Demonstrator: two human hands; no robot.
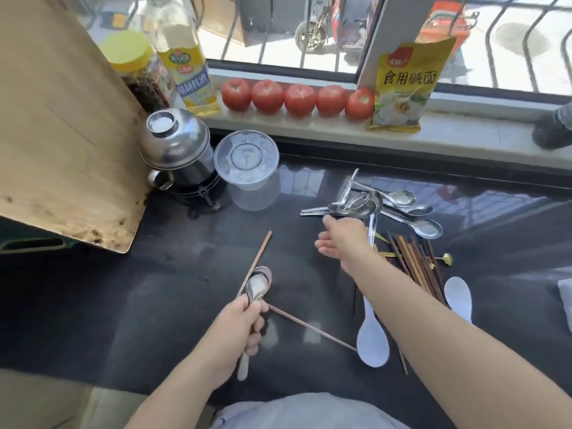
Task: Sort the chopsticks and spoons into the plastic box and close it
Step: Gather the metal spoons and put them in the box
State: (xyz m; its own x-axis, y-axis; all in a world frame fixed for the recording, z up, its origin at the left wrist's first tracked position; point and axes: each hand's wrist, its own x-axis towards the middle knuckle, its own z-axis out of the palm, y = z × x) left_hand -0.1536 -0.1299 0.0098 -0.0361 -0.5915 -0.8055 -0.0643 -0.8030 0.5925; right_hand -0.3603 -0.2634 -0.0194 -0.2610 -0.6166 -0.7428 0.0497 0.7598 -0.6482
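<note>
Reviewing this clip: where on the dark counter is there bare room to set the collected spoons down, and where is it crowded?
Bare counter lies between the leaning wooden board, the clear plastic tub and the left hand, which grips spoons. More free surface lies far right, beyond the chopstick bundle. Crowded: the metal spoon pile by the open right hand, and the white spoons.

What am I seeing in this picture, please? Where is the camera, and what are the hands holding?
There is no machine here. One camera, worn on a person's head, looks down at their two bare hands over a dark counter. The left hand holds stacked metal spoons and a chopstick in its grip. The right hand is open, reaching toward a pile of metal spoons. Beside it lie a bundle of chopsticks and two white plastic spoons. A clear plastic container stands behind, and tomatoes line the windowsill.
</note>
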